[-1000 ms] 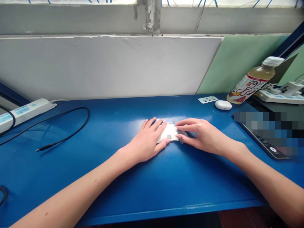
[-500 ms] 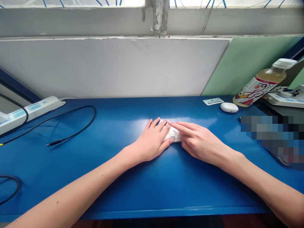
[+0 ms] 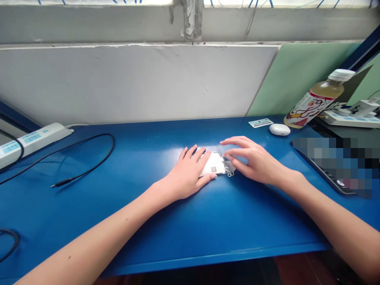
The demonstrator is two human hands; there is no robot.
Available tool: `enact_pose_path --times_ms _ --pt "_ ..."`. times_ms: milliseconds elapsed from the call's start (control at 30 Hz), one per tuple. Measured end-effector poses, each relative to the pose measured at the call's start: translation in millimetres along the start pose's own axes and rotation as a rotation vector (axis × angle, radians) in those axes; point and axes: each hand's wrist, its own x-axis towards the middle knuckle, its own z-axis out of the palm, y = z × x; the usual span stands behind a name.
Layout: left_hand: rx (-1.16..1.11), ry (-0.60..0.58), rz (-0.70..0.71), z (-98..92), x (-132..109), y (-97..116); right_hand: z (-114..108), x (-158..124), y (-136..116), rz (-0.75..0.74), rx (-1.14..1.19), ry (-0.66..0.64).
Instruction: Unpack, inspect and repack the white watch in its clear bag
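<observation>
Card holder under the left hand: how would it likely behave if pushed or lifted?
The card holder would probably slide rather than roll, since it lies flat on the glossy blue table. It looks thin, so likely light for its size. The small chain at its right end would probably dangle loosely once lifted.

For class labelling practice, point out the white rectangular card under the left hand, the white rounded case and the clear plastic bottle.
White rectangular card (image 3: pixel 215 162): head view, its uncovered face.
White rounded case (image 3: pixel 280 129): head view, its top.
Clear plastic bottle (image 3: pixel 311 105): head view, its label.
</observation>
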Motion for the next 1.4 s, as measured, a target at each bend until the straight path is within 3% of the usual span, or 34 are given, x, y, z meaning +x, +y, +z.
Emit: enact_pose_path --times_ms 167,300,467,667,833,1033,1200,1400 --pt "-0.016 0.006 -0.002 1.7 -1 -1 8 -1 25 0.023 -0.007 -0.020" --pt "-0.055 0.046 0.029 1.3 -2 -2 8 0 20 -0.016 0.042 -0.029" --pt "-0.127 0.124 0.176 0.2 -2 -4 -2 1 11 -0.043 0.163 -0.017" --pt "-0.396 0.210 0.226 -2.6 -3 -3 -7 2 6 0.049 0.446 0.158" --pt "-0.477 0.340 0.306 -9.0 -5 0 -13 5 2 0.181 0.701 0.312" --pt "-0.629 0.371 0.243 -11.7 -6 2 -16 8 2 0.429 0.881 0.118" --pt "-0.630 0.388 0.066 -9.3 -1 6 -9 8 8 0.478 0.925 0.018" --pt "-0.434 0.470 0.044 -7.4 1 -2 -2 7 20 0.501 0.909 -0.038"
